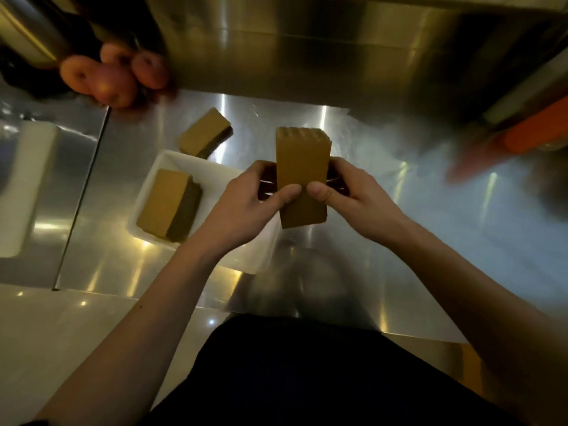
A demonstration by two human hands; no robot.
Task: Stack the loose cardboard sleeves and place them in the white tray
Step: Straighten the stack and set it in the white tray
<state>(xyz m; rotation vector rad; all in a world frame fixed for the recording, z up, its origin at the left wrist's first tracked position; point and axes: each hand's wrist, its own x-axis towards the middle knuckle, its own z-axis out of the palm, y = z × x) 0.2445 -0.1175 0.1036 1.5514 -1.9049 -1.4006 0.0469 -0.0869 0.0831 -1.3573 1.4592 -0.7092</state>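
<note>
Head view: our left hand [246, 204] and right hand [347, 192] clasped 1 brown cardboard sleeve stack [302, 176] just right of the white rectangular plastic tray [196, 164].

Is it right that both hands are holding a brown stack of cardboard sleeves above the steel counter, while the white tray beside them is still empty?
Not quite. The head view shows the white rectangular tray is not empty: one brown stack of cardboard sleeves already lies in it. The rest holds: the left hand and right hand grip another brown cardboard stack above the shiny steel counter.
</note>
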